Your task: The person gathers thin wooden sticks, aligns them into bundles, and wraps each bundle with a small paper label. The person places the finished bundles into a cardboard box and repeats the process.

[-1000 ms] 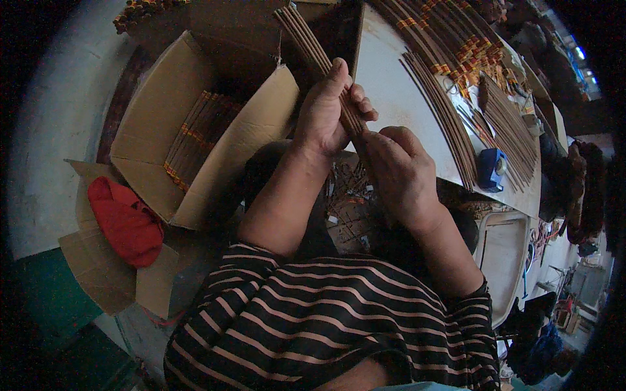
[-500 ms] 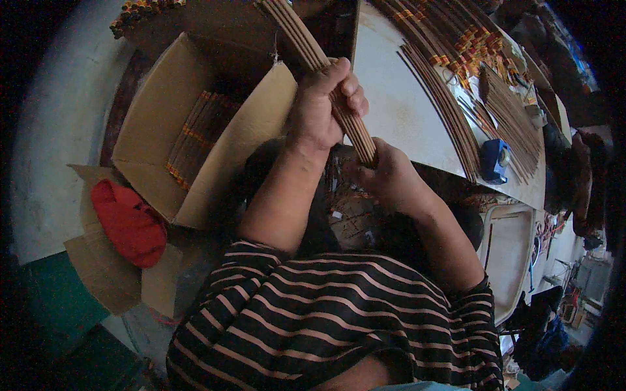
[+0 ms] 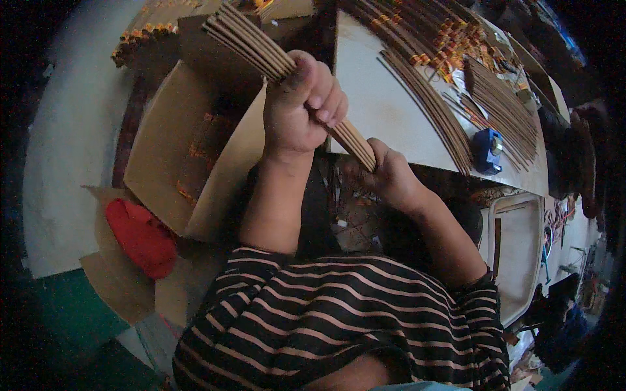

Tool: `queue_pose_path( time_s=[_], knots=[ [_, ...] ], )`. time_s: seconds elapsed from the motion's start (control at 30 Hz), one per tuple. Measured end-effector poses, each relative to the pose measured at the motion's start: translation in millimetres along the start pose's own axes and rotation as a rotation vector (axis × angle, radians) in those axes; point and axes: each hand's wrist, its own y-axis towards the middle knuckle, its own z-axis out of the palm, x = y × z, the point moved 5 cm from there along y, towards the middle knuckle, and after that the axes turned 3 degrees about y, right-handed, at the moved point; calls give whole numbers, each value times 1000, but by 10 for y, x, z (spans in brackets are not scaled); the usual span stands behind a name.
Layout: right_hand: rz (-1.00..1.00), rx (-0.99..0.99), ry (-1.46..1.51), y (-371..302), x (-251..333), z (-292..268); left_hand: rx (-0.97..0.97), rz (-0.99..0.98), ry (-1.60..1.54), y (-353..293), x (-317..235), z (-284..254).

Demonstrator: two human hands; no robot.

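Note:
A bundle of thin brown incense sticks (image 3: 248, 40) slants across the middle of the view, its upper ends fanned slightly apart. My left hand (image 3: 301, 104) is wrapped around it partway along, thumb on top. At the bundle's lower end, my right hand (image 3: 394, 179) is closed with its thumb against the sticks; its other fingers are mostly hidden. The bundle is held above my lap, tilted, between an open cardboard box (image 3: 166, 130) on the left and a white tabletop (image 3: 365, 85) on the right.
Banded bundles (image 3: 450, 49) and a row of loose sticks (image 3: 430, 111) lie on the tabletop, near a blue tape dispenser (image 3: 488, 151). More bundles (image 3: 147, 39) are stacked at far left. A red cloth (image 3: 140, 238) rests on a box flap. A white chair (image 3: 521, 260) stands right.
My left hand has moved up and left along with the upper part of the bundle, whose top ends now spread more. My right hand stays at the lower end. The view has shifted slightly.

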Motion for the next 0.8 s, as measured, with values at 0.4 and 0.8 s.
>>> queue_pose_path(
  time_s=[0.4, 0.8],
  knots=[
    [-445, -421, -448, -66, 448, -686, 471, 134, -27, 415, -118, 797],
    [-254, -254, 263, 376, -394, -885, 20, -36, 580, 676, 696, 838]
  ],
)
